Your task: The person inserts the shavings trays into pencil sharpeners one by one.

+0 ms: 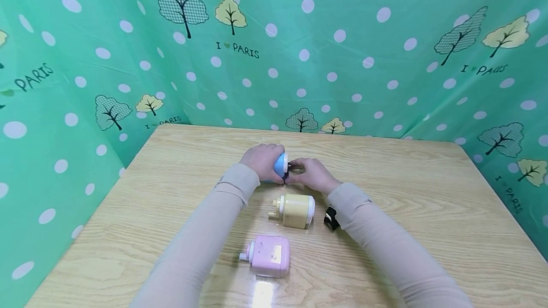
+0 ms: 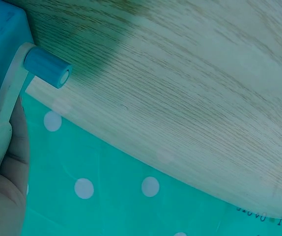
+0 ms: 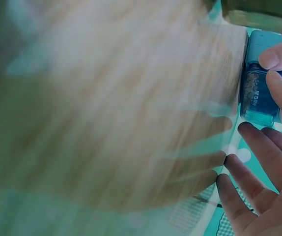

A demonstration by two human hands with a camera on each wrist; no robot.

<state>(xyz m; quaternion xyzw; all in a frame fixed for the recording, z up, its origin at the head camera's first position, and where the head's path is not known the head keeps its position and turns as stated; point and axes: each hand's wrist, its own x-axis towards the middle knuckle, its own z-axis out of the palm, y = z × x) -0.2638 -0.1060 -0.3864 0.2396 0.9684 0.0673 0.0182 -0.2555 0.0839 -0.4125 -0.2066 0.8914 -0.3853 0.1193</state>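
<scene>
In the head view my left hand grips a blue crank pencil sharpener near the back middle of the table, its white-rimmed end facing right. The left wrist view shows its pale crank arm and blue knob beside the palm. My right hand meets the sharpener from the right. Its thumb and a fingertip pinch the dark see-through shavings drawer, while the other fingers stay spread. Shavings show inside the drawer. How far it is pulled out I cannot tell.
A yellow crank sharpener lies in front of the hands, and a pink one lies closer to me. A small black object is beside the right cuff. Behind the wooden table hangs a green dotted curtain.
</scene>
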